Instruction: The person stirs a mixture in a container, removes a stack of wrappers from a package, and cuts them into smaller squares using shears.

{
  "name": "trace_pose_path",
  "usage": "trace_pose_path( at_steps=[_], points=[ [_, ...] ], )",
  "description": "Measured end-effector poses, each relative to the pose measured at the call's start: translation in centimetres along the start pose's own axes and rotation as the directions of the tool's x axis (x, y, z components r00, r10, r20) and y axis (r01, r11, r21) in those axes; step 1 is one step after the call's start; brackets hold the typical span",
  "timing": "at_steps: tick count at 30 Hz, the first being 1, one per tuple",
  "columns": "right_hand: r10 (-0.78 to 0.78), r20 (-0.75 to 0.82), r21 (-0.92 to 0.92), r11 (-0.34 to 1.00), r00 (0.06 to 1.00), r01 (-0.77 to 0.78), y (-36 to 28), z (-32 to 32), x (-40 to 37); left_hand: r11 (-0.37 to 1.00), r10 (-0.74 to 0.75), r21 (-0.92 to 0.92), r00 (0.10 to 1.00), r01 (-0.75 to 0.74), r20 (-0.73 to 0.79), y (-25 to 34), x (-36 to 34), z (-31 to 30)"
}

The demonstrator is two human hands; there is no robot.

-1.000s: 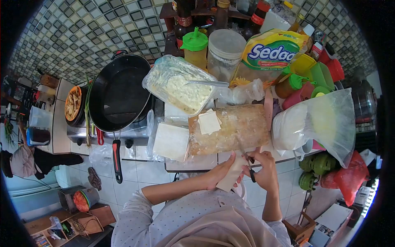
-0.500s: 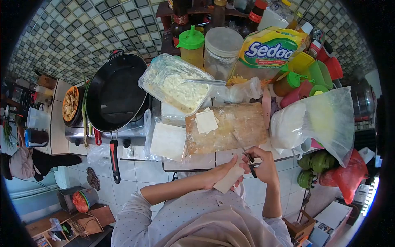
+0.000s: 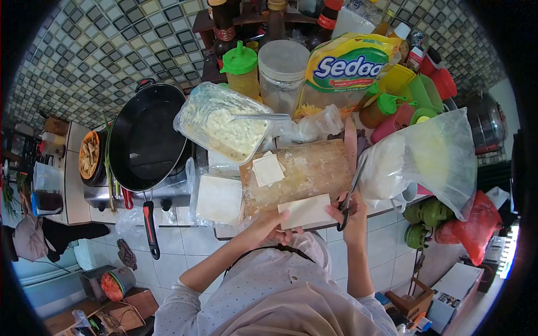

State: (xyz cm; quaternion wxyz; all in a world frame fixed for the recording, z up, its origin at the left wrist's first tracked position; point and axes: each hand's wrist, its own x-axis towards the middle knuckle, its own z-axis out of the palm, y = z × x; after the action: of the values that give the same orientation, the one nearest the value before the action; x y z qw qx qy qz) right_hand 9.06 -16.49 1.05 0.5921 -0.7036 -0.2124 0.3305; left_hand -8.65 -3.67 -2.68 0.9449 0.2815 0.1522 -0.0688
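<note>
Between the thumb and fingers of my left hand [image 3: 274,225] is a pale folded pastry wrapper [image 3: 306,210], held level along the front edge of the wooden board [image 3: 314,168]. My right hand [image 3: 355,217] is closed on a pair of scissors [image 3: 353,187], blades pointing up and away from me; its thumb reaches the wrapper's right end. A few small square wrappers [image 3: 268,171] lie on the board's left part. Left of the board sits a stack of larger square wrappers [image 3: 219,200] on plastic.
A tub of creamy filling [image 3: 235,126] with a spoon in it stands behind the board. To the left, a black frying pan [image 3: 147,137] rests on the stove, handle toward me. A clear plastic bag [image 3: 417,162] of white contents and a yellow-green package [image 3: 350,67] stand right and behind.
The wrapper has been raised from near my body to the board's front edge and turned level. The scissors now point upward, away from the wrapper. The camera view has shifted slightly.
</note>
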Motion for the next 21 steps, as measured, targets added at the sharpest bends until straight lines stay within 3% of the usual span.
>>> trace_pose_path(
  at_steps=[2, 3, 5, 13, 16, 18, 19, 21],
  points=[
    [-0.003, -0.081, 0.034, 0.999, 0.997, 0.006, 1.2, 0.4, -0.5, 0.971, 0.062, 0.236, 0.982, -0.018, -0.179, -0.1, -0.3, 0.2],
    [0.0, -0.089, 0.038, 0.999, 0.996, 0.004, 1.5, 0.7, -0.7, 0.971, 0.055, 0.239, 0.983, -0.011, -0.177, -0.2, -0.4, 0.5],
    [0.021, -0.113, 0.014, 1.0, 0.993, -0.019, 2.1, 1.2, -1.1, 0.975, 0.069, 0.222, 0.944, 0.005, -0.324, -0.4, -0.4, 1.1],
    [0.011, -0.153, 0.021, 1.0, 0.988, -0.008, 3.5, 1.6, -1.6, 0.979, 0.038, 0.197, 0.907, 0.05, -0.42, -1.2, -0.3, 0.9],
    [-0.05, -0.108, 0.077, 0.995, 0.993, 0.058, 3.4, 0.8, -2.9, 0.985, 0.032, 0.168, 0.899, 0.047, -0.437, -1.1, -0.4, 1.4],
    [-0.049, 0.06, -0.214, 0.975, 0.997, 0.061, 3.9, -1.1, -4.8, 0.99, 0.019, 0.136, 0.897, 0.047, -0.442, -1.3, -0.3, 1.4],
    [-0.046, 0.062, -0.213, 0.975, 0.997, 0.058, 4.2, -2.1, -5.7, 0.996, 0.032, 0.091, 0.904, 0.008, -0.426, -1.6, -0.3, 1.2],
    [0.179, 0.285, -0.253, 0.962, 0.942, -0.106, 4.7, -3.9, -7.6, 0.999, 0.043, 0.04, 0.911, -0.029, -0.409, -1.9, -0.2, 1.2]
  ],
)
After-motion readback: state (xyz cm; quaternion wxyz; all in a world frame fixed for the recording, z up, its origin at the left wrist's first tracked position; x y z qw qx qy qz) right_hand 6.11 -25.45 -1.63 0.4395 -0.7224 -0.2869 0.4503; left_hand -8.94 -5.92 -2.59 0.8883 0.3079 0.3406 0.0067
